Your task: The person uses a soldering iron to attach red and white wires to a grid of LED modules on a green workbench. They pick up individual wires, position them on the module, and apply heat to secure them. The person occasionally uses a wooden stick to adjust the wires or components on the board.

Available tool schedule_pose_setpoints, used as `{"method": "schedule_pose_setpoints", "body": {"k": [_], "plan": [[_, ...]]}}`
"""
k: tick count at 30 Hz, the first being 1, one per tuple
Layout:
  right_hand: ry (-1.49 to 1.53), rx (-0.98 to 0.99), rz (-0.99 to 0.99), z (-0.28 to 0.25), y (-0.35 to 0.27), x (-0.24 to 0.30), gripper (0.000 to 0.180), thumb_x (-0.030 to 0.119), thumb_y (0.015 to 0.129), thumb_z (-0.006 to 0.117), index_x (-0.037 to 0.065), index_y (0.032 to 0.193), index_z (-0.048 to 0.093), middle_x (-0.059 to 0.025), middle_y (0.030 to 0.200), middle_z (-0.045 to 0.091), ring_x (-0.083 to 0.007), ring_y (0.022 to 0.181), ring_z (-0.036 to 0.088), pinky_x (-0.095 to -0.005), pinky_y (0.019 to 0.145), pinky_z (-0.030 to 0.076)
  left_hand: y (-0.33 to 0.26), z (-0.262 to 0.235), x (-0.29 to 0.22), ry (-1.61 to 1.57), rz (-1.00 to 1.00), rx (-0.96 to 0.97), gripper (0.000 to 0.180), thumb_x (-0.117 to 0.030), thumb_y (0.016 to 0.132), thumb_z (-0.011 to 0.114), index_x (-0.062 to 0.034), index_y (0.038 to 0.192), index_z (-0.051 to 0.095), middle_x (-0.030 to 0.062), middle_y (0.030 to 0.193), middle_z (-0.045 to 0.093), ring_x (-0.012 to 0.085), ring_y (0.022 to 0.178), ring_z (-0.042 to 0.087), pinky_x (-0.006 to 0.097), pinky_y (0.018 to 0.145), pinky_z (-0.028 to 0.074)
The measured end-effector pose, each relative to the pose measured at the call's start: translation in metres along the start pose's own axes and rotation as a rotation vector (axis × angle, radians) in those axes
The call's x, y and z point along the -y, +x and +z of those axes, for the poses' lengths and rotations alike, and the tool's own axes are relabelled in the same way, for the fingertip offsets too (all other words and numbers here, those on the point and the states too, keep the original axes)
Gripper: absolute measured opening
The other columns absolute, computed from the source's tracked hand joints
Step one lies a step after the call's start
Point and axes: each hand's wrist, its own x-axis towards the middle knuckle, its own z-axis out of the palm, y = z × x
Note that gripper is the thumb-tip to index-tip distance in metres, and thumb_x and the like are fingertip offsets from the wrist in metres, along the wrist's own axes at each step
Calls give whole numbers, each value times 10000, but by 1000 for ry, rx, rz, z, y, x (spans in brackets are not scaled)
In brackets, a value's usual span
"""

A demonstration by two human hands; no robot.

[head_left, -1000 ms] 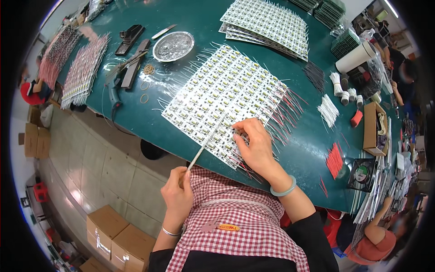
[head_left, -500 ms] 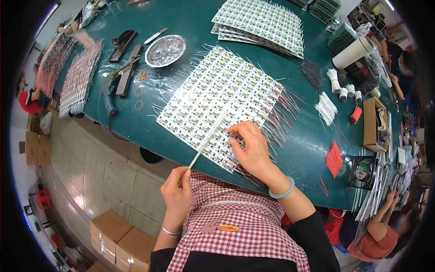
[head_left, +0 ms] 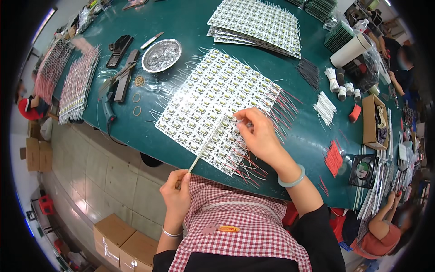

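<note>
A white circuit board panel point(head_left: 181, 113) with rows of small yellowish parts lies at an angle on the green table. Thin white wires stick out along its left side, and red wires point(head_left: 283, 111) along its right. From below the near edge, my left hand point(head_left: 176, 192) pinches the end of a thin pale stick point(head_left: 195, 162), which slants up over the panel. Above the panel's right half, my right hand point(head_left: 260, 136) is closed, thumb and fingertips together at the board near the stick's far end. What those fingertips hold is too small to make out.
Stacked panels point(head_left: 256, 25) lie at the back. A metal bowl point(head_left: 161, 55), a soldering iron point(head_left: 108, 109) and rubber bands point(head_left: 139, 81) are at left. Black wires point(head_left: 308, 72), white wires point(head_left: 325, 108), red wires point(head_left: 333, 158) and a small fan point(head_left: 362, 170) sit at right. Co-workers point(head_left: 380, 226) are nearby.
My right hand has moved up and to the right across the panel, its fingertips now closer together. My left hand still holds the stick in nearly the same place.
</note>
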Motion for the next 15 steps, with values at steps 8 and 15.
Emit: {"method": "schedule_pose_setpoints", "body": {"k": [8,15], "plan": [[-31,-99,-15,7,17,-20,248,-9,894,580,-26,1139,614,-122,1066,573,-186,899,600,-289,720,521,7,18,-19,220,133,-32,84,-34,929,665,27,984,681,79,818,686,96,683,606,247,604,481],[125,-55,74,2,19,-21,262,-17,875,581,-41,1136,572,-142,1094,559,-213,907,615,-323,762,534,14,23,-26,196,128,11,97,-36,933,664,33,998,685,55,816,681,69,711,589,234,625,479]]}}
